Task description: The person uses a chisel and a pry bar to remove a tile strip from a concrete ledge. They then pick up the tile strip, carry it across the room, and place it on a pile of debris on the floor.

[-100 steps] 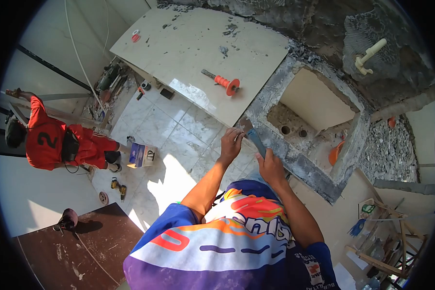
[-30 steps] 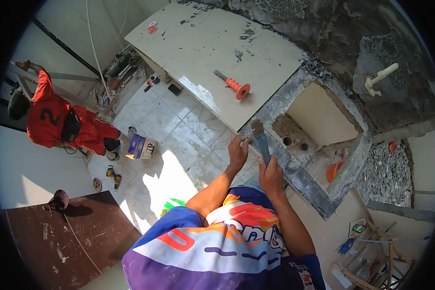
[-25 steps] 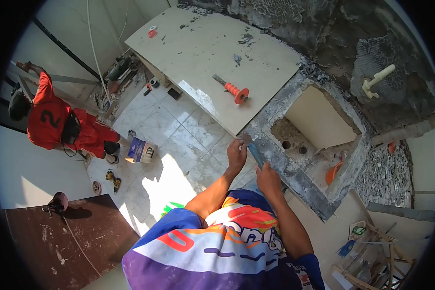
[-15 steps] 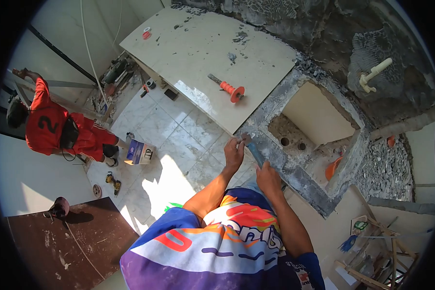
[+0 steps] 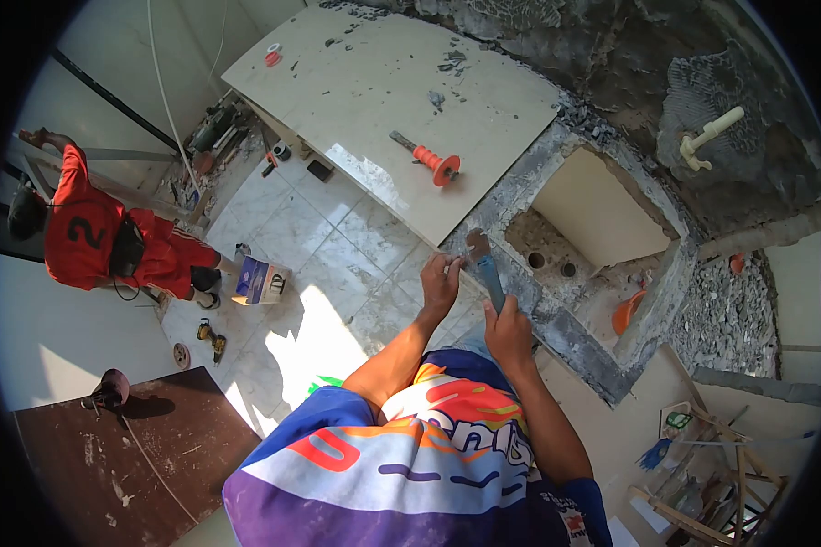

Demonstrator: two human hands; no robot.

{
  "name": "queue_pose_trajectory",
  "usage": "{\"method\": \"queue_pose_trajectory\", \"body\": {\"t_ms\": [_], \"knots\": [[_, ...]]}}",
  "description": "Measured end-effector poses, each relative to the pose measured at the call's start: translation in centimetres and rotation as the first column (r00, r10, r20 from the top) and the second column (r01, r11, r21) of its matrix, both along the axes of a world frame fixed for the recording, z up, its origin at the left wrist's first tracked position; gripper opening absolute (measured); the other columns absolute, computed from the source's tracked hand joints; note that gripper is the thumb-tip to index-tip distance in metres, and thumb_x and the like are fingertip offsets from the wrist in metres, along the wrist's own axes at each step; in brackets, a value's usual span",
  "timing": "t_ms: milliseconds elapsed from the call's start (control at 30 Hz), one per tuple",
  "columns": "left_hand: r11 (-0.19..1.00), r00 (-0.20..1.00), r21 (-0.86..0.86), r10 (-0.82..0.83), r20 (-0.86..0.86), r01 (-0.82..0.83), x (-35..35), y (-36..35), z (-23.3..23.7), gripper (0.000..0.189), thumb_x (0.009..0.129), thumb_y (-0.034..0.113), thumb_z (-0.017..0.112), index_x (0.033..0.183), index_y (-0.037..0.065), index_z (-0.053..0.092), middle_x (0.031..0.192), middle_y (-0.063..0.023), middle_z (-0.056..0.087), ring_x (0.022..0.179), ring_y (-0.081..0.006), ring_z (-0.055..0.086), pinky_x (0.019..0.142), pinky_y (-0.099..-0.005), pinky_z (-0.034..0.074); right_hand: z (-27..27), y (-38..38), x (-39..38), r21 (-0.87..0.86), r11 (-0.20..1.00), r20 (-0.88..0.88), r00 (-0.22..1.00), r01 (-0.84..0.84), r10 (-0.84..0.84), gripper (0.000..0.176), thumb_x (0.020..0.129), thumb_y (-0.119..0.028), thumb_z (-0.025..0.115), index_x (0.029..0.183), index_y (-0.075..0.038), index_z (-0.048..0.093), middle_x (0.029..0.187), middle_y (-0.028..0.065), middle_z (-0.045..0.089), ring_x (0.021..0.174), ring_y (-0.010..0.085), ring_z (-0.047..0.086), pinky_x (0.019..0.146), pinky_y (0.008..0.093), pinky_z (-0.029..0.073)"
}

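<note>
My right hand is wrapped round the blue handle of a hammer, whose rusty head points away from me, above the grey rim of the counter opening. Just left of the hammer head, my left hand is closed at the counter's front edge, fingertips pinched together. Whatever it pinches is too small to make out. Beyond both hands, a chisel with an orange grip and round guard lies on the beige countertop slab.
The rough rectangular opening holds an orange piece. Rubble lies at right, below a wall pipe. A person in red stands at left near a paint bucket and a drill. Wooden scraps lie lower right.
The hammer head has lifted and swung slightly right, away from my left hand. My left hand stays at the counter edge, and my right hand still grips the handle.
</note>
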State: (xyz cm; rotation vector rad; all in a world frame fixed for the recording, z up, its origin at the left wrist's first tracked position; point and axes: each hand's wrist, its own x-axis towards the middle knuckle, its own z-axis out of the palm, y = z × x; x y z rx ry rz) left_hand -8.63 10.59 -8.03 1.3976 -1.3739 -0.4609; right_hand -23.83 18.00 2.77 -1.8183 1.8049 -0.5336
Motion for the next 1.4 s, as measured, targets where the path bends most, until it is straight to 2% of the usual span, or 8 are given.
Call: {"method": "queue_pose_trajectory", "body": {"t_ms": [567, 700, 833, 1000, 1233, 1267, 1333, 1400], "knots": [[0.998, 0.991, -0.029, 0.049, -0.123, -0.053, 0.2, -0.2, 0.7, 0.009, 0.086, 0.007, 0.072, 0.088, 0.000, 0.066, 0.084, -0.0135, 0.067, 0.077, -0.0238, 0.066, 0.070, -0.0343, 0.051, -1.0, 1.0, -6.7, 0.016, 0.975, 0.057, 0.974, 0.220, -0.220, 0.037, 0.094, -0.037, 0.064, 0.092, -0.001, 0.053, 0.075, 0.0252, 0.062, 0.077, 0.0483, 0.062, 0.068, 0.0545, 0.048], [0.967, 0.819, 0.252, 0.182, -0.545, -0.047, 1.1, 1.5, 1.5, 0.016, 0.097, 0.007, 0.060, 0.105, -0.007, 0.061, 0.098, -0.0096, 0.068, 0.083, -0.0147, 0.065, 0.075, -0.0269, 0.053, -0.4, 2.4, -13.3, -0.022, 0.984, -0.068, 0.981, 0.179, -0.180, 0.037, 0.089, -0.036, 0.070, 0.093, 0.000, 0.059, 0.087, 0.0191, 0.058, 0.083, 0.0429, 0.062, 0.071, 0.0499, 0.049], [0.757, 0.427, 0.580, 0.437, -0.791, 0.301, 3.0, 3.0, -4.7, 0.063, 0.095, 0.035, 0.060, 0.133, -0.010, 0.036, 0.118, -0.0188, 0.057, 0.111, -0.0297, 0.055, 0.102, -0.0485, 0.039, -1.3, 2.7, -15.7, 0.030, 0.997, -0.199, 0.978, 0.074, -0.066, 0.037, 0.088, -0.035, 0.072, 0.101, -0.002, 0.063, 0.098, 0.0139, 0.055, 0.084, 0.0386, 0.062, 0.071, 0.0479, 0.051], [0.612, 0.246, 0.407, 0.333, -0.910, 0.678, 0.3, 2.6, -2.1, 0.116, 0.093, 0.051, 0.061, 0.147, 0.001, -0.029, 0.160, -0.0227, 0.009, 0.149, -0.0430, 0.013, 0.119, -0.0556, 0.023, -3.2, 1.3, -14.3, -0.186, 0.975, -0.378, 0.925, -0.121, 0.043, 0.038, 0.079, -0.037, 0.076, 0.104, -0.009, 0.068, 0.102, 0.0076, 0.058, 0.099, 0.0282, 0.058, 0.084, 0.0419, 0.048], [0.611, 0.293, 0.473, 0.376, -0.879, 0.635, 0.5, 2.2, -6.2, 0.120, 0.088, 0.016, 0.075, 0.147, 0.005, -0.029, 0.156, -0.0215, 0.024, 0.145, -0.0453, 0.022, 0.114, -0.0637, 0.027, -3.3, 6.0, -13.0, -0.429, 0.880, -0.136, 0.948, 0.206, -0.288, 0.037, 0.076, -0.028, 0.081, 0.103, -0.009, 0.066, 0.103, 0.0083, 0.056, 0.106, 0.0283, 0.051, 0.089, 0.0436, 0.043], [0.619, 0.280, 0.467, 0.380, -0.882, 0.631, 0.3, 2.0, -6.1, 0.102, 0.086, 0.019, 0.077, 0.153, 0.004, 0.001, 0.150, -0.0178, 0.034, 0.144, -0.0427, 0.025, 0.114, -0.0638, 0.026, -3.1, 7.9, -13.0, -0.455, 0.840, -0.064, 0.930, 0.296, -0.362, 0.037, 0.076, -0.027, 0.081, 0.104, -0.008, 0.066, 0.104, 0.0096, 0.055, 0.108, 0.0289, 0.051, 0.089, 0.0437, 0.043], [0.622, 0.176, 0.361, 0.341, -0.924, 0.695, 0.2, 1.5, -6.2, 0.082, 0.085, 0.023, 0.078, 0.144, 0.006, 0.024, 0.145, -0.0161, 0.036, 0.142, -0.0405, 0.028, 0.115, -0.0631, 0.025, -5.5, 13.1, -12.7, -0.428, 0.688, 0.149, 0.796, 0.586, -0.586, 0.060, 0.082, -0.032, 0.079, 0.128, -0.003, 0.054, 0.116, 0.0140, 0.050, 0.107, 0.0285, 0.050, 0.089, 0.0433, 0.043], [0.613, 0.121, 0.295, 0.310, -0.943, 0.733, 0.1, 1.3, -5.2, 0.046, 0.082, 0.028, 0.080, 0.115, 0.010, 0.053, 0.127, -0.0094, 0.045, 0.138, -0.0360, 0.031, 0.116, -0.0588, 0.025, -8.1, 16.3, -13.8, 0.214, 0.216, 0.510, 0.080, 0.953, -0.857, 0.082, 0.082, -0.041, 0.079, 0.141, -0.001, 0.038, 0.130, 0.0158, 0.044, 0.118, 0.0301, 0.046, 0.097, 0.0454, 0.042]]}}
